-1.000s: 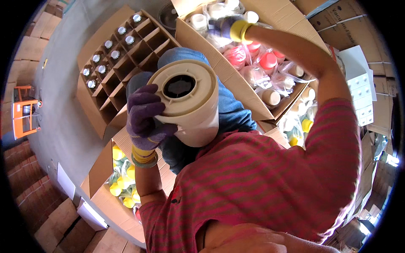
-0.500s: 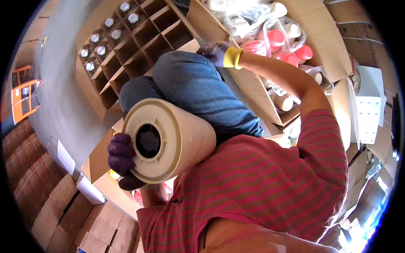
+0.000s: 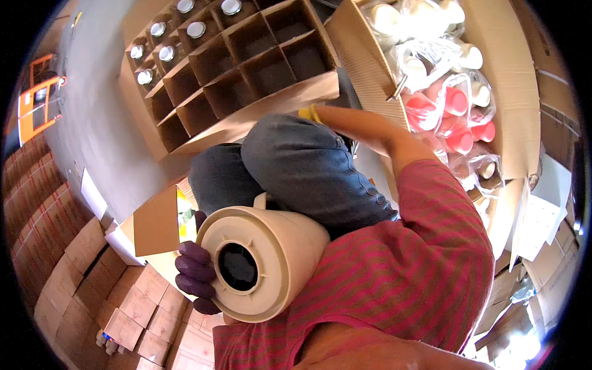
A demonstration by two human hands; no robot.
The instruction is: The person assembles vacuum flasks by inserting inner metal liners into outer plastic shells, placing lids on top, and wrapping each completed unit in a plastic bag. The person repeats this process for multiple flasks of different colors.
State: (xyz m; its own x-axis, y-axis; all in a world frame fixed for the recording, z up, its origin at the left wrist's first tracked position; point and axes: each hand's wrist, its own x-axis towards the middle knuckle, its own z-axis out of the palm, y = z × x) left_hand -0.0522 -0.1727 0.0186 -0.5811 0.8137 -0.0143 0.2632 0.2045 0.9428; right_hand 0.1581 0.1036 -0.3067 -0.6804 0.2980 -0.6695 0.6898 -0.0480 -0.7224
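In my left hand (image 3: pixel 196 277), gloved in purple, is a large cream plastic jug (image 3: pixel 299 237), tilted so that its round base and dark centre face up. My fingers wrap its rim, and part of a handle shows at its far side. The jug rests between my lap and my striped shirt. My right arm reaches forward past my knee; only the yellow glove cuff of my right hand (image 3: pixel 309 114) shows, the fingers being hidden behind the knee. Just beyond it stands a divided carton (image 3: pixel 216 131) with several white-capped bottles (image 3: pixel 196 29) in its left cells.
At my right, an open carton (image 3: pixel 515 92) holds several bagged white and red-pink bottles (image 3: pixel 456 102). Stacked brown boxes (image 3: pixel 132 320) fill the lower left. An orange metal frame (image 3: pixel 40 108) stands on the grey floor (image 3: pixel 92 98) at the far left. A carton flap (image 3: pixel 157 222) rises beside the jug.
My right hand has dropped from the divided carton's near corner to behind my knee. The view has shifted. My left hand still holds the jug, whose handle now shows.
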